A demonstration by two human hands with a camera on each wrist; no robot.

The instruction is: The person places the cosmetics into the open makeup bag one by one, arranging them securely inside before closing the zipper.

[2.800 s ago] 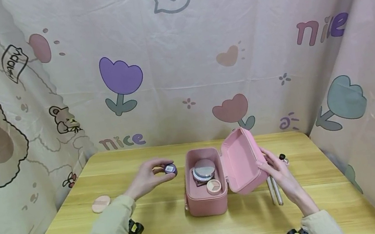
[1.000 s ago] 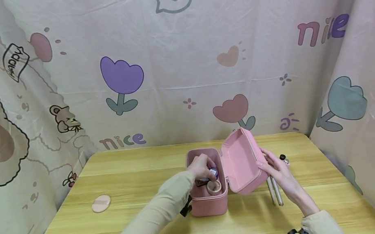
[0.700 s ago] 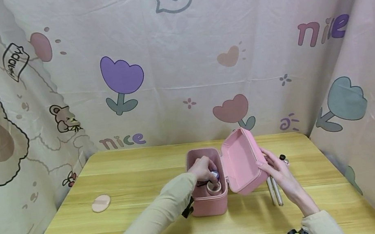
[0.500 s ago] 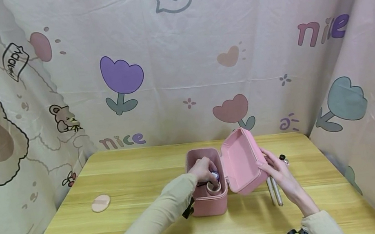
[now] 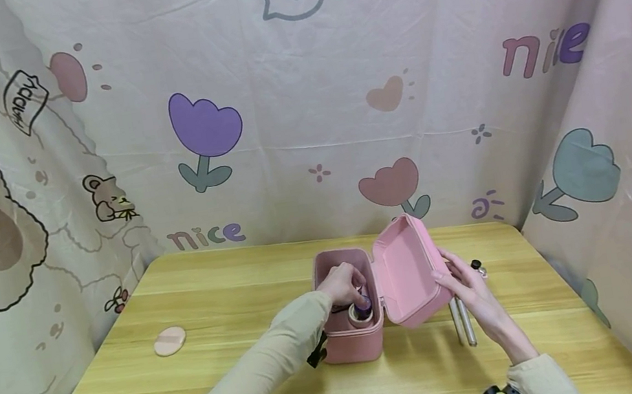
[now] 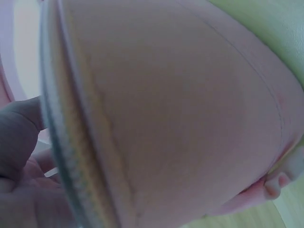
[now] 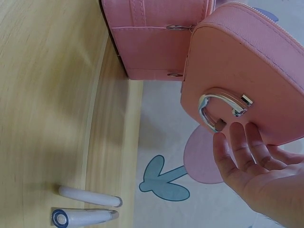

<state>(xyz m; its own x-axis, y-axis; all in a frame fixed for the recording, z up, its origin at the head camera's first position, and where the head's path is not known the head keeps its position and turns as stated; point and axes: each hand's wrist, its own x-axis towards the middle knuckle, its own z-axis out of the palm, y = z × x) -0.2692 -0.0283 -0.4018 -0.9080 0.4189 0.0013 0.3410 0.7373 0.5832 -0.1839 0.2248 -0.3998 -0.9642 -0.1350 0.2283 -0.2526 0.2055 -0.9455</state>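
Note:
A pink makeup case (image 5: 354,349) stands in the middle of the wooden table, its lid (image 5: 405,272) swung out to the right. Reaching inside, my left hand (image 5: 340,285) pinches a small dark purple jar (image 5: 364,307) just over a round, cream-rimmed pot (image 5: 356,323). The hand covers most of the other contents. My right hand (image 5: 471,289) holds the lid by its outer edge, thumb at the rim. In the right wrist view its fingers (image 7: 259,147) lie against the lid's outside, beside a metal-fitted handle (image 7: 221,107). The case wall fills most of the left wrist view.
A round beige puff (image 5: 170,341) lies at the table's left. Two slim pale tubes (image 5: 467,323) lie beyond the lid, under the right hand. Behind that hand is a small black-capped item (image 5: 476,265). A patterned curtain (image 5: 279,126) hangs behind the table.
My left hand has carried the purple jar rightward from outside the case to inside it. In the last half second the jar has tipped and dropped slightly. My right hand stays on the lid.

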